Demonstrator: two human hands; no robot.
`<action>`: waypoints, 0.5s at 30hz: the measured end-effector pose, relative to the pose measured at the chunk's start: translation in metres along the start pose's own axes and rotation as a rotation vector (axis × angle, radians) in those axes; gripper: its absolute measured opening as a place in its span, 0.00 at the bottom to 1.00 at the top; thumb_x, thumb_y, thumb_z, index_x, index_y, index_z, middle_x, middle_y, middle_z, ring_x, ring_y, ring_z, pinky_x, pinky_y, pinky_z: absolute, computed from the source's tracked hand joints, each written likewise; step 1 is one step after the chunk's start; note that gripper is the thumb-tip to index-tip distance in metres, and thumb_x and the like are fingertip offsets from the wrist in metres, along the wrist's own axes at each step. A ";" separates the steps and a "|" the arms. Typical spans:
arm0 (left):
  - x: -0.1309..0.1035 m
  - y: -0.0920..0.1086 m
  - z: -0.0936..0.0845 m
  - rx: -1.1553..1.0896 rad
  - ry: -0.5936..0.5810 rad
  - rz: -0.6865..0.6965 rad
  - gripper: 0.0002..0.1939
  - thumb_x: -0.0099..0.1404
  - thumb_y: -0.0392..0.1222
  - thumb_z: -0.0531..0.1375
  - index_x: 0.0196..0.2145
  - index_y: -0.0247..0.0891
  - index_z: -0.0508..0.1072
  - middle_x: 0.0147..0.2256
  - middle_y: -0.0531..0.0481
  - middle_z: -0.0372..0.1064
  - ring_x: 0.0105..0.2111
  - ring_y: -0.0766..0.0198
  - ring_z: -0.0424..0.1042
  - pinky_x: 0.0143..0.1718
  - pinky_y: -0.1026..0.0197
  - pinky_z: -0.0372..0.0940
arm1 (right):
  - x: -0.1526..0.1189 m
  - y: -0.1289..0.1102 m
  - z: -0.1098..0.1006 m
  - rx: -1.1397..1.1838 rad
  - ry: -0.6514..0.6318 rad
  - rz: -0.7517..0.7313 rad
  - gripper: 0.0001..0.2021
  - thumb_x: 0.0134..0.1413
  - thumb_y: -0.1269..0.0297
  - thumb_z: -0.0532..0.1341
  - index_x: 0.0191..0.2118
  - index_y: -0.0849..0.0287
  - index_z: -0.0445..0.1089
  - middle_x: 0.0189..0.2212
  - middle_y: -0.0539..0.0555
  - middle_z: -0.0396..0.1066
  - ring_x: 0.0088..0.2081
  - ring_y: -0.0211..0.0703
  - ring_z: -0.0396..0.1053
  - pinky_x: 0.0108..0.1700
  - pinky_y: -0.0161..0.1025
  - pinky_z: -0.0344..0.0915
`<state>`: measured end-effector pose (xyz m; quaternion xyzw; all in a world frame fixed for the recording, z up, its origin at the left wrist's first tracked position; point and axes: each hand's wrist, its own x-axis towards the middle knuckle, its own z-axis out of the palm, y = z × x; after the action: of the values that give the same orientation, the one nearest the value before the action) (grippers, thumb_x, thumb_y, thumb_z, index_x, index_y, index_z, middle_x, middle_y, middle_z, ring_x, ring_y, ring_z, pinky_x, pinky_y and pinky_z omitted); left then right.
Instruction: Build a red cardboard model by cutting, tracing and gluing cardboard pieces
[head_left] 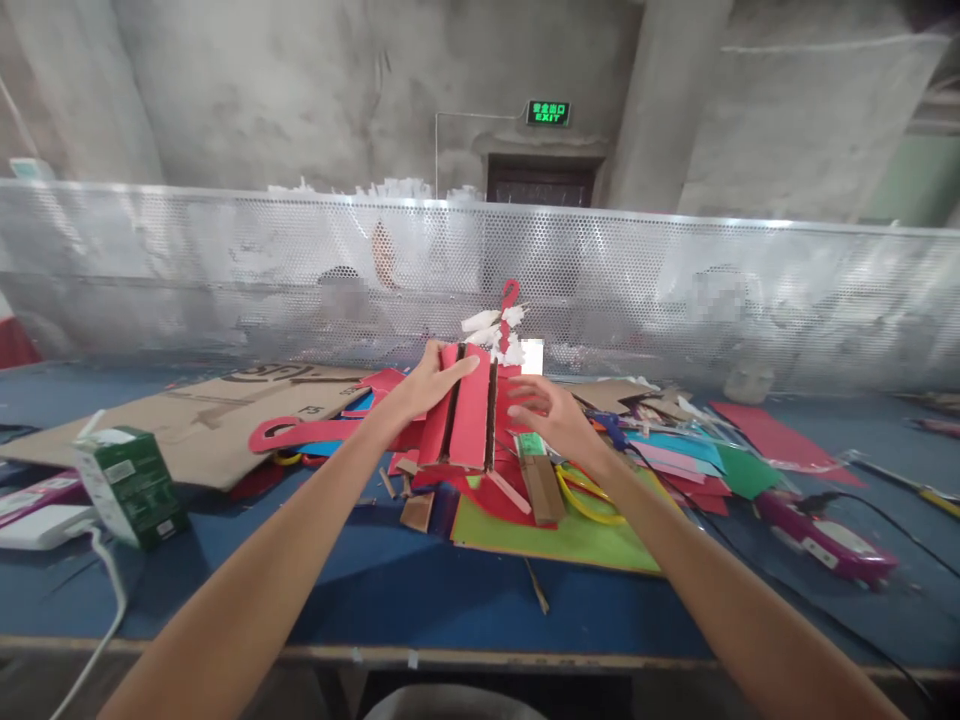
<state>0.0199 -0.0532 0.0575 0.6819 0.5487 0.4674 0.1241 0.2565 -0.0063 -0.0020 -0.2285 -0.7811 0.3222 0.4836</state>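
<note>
My left hand (429,385) grips the top left of a red cardboard construction (469,430), its thumb lying across the front panel. Two dark gaps with rough corrugated edges run down between the red panels. At the construction's right side is my right hand (555,412), fingers apart and pointing left; whether the fingertips touch the red card I cannot tell. White crumpled tufts (495,330) and a red looped strip (511,293) show above the construction. Another red strip with a ring end (289,432) extends to the left below my left wrist.
A brown cardboard sheet (202,415) and a green box (133,485) lie left. Beneath the work is a lime-green sheet (525,535) with yellow rings (592,505). Coloured papers (739,470) and a purple power strip (825,540) lie right. A perforated metal screen (637,290) stands behind.
</note>
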 end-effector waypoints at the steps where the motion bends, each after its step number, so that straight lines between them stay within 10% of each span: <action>1: 0.000 0.002 0.002 0.005 0.002 0.002 0.27 0.64 0.70 0.57 0.43 0.43 0.60 0.38 0.48 0.69 0.37 0.53 0.73 0.38 0.51 0.70 | 0.000 -0.001 0.002 0.038 -0.005 0.024 0.22 0.58 0.56 0.69 0.56 0.55 0.71 0.47 0.59 0.77 0.47 0.50 0.78 0.48 0.50 0.77; 15: -0.003 0.004 0.017 0.120 0.129 0.259 0.24 0.66 0.58 0.61 0.51 0.45 0.58 0.48 0.47 0.69 0.46 0.54 0.72 0.50 0.49 0.65 | 0.000 0.001 0.015 0.226 0.018 0.065 0.23 0.51 0.55 0.73 0.49 0.54 0.68 0.45 0.56 0.76 0.47 0.48 0.77 0.52 0.49 0.75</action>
<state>0.0355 -0.0517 0.0499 0.7216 0.4899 0.4890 -0.0136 0.2431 -0.0095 -0.0073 -0.2007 -0.7278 0.4216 0.5024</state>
